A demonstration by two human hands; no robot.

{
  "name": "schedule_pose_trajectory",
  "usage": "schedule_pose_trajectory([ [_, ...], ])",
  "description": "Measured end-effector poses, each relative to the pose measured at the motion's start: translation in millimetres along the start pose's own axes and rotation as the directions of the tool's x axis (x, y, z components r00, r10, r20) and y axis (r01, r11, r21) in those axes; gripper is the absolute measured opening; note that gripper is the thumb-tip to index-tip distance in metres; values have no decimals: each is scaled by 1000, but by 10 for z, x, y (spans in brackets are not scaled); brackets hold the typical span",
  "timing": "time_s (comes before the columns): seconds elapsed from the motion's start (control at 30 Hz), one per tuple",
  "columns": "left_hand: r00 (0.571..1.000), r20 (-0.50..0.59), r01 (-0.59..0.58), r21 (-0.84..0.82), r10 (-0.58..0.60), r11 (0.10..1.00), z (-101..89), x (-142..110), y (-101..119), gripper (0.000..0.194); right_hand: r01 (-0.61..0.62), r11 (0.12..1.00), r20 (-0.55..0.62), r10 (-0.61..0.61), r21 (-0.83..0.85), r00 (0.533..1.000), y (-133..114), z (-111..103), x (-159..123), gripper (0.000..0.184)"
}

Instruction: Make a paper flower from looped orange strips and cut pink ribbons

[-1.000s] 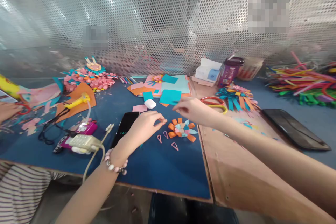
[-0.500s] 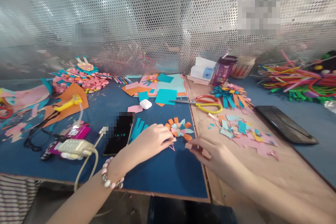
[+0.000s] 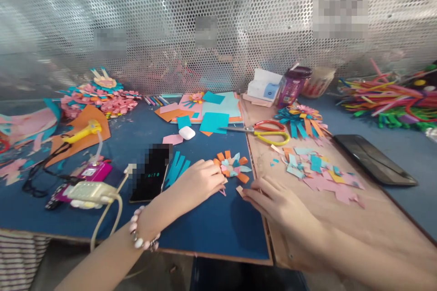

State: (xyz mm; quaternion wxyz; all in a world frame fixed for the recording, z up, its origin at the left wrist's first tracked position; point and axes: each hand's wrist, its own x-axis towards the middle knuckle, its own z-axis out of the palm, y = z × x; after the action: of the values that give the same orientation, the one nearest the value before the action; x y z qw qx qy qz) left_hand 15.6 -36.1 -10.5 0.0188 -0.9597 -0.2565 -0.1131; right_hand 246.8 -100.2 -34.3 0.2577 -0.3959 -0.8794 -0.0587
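My left hand [image 3: 202,181], a beaded bracelet at its wrist, is closed with its fingers pressed together. A thin folded pink paper strip [image 3: 222,192] pokes out beneath its fingertips. Just beyond these lies a paper flower [image 3: 234,167] with orange and pale blue petals round a pinkish centre. My right hand [image 3: 275,198] pinches a small pale pink paper piece [image 3: 240,191] between its fingertips, low over the table's blue edge. Teal paper strips [image 3: 176,168] lie left of my left hand, partly covered by it.
Scissors [image 3: 269,132] lie behind the flower. Paper scraps [image 3: 324,170] and a black case [image 3: 373,159] are on the right. A phone [image 3: 150,173], a power strip [image 3: 90,193] and a yellow glue gun [image 3: 83,132] with cables occupy the left. Teal sheets [image 3: 214,122] lie behind.
My right hand has turned slightly, and the pink piece in its fingers has shifted a little left. My left hand has hardly moved. The whole view has shifted slightly.
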Motion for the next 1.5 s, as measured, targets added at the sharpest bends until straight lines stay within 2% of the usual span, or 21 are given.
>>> schedule_pose_trajectory([
  [0.23,1000,7,1,38,-1,999,-3,18,17,18,86,989,-5,-87,-123,996,78,95,65,17],
  [0.43,1000,0,6,46,-6,999,3,13,28,18,110,984,-7,-112,-143,994,108,102,126,18],
  [0.83,1000,18,18,34,-19,999,1,8,41,18,111,979,-41,-120,-171,992,81,102,197,23],
  [1.03,1000,-7,4,64,-3,998,-12,18,43,21,129,972,-28,-137,-198,990,73,85,218,24],
  [1.5,1000,-8,5,103,-4,995,-6,14,43,16,123,971,-43,-135,-203,990,88,89,198,24],
])
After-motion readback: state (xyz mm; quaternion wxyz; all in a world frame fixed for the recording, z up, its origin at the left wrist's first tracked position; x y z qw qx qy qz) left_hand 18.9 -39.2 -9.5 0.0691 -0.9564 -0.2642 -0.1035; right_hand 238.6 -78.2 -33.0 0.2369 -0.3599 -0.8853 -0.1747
